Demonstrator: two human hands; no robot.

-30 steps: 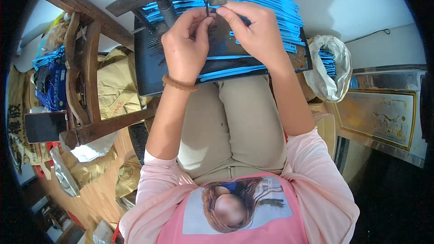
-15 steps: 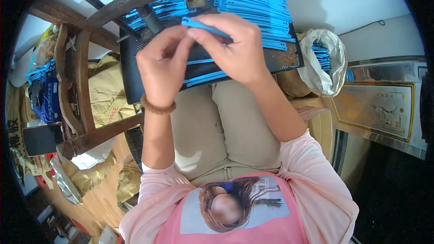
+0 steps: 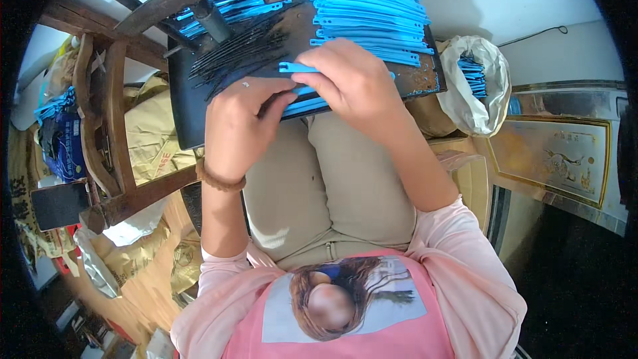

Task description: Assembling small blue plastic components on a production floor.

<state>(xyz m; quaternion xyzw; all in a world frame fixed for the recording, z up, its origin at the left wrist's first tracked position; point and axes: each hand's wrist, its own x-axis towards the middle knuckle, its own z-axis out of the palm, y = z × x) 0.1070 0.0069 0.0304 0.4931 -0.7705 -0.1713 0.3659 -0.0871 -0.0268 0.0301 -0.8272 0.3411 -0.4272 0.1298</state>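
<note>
My right hand (image 3: 355, 86) pinches a flat blue plastic strip (image 3: 292, 68) between thumb and fingers; its holed end sticks out to the left. Just below that end is my left hand (image 3: 239, 123), thumb and forefinger curled together at the tips. Whatever those tips hold is too small to make out. Under both hands, a few more blue strips (image 3: 306, 106) lie along the near edge of a dark tray-like table (image 3: 193, 116). Thin black rods (image 3: 239, 50) are heaped on it beyond my left hand.
A large stack of blue strips (image 3: 365, 6) covers the table's far right. Blue pieces (image 3: 232, 1) lie behind a dark metal post (image 3: 211, 21) at the far left. A white sack (image 3: 492, 86) holding blue strips stands right; a wooden frame (image 3: 116, 119) stands left.
My left hand has come away from the strip's end and dropped lower. My right hand still holds the strip, now slightly lower. The black rods have come into view.
</note>
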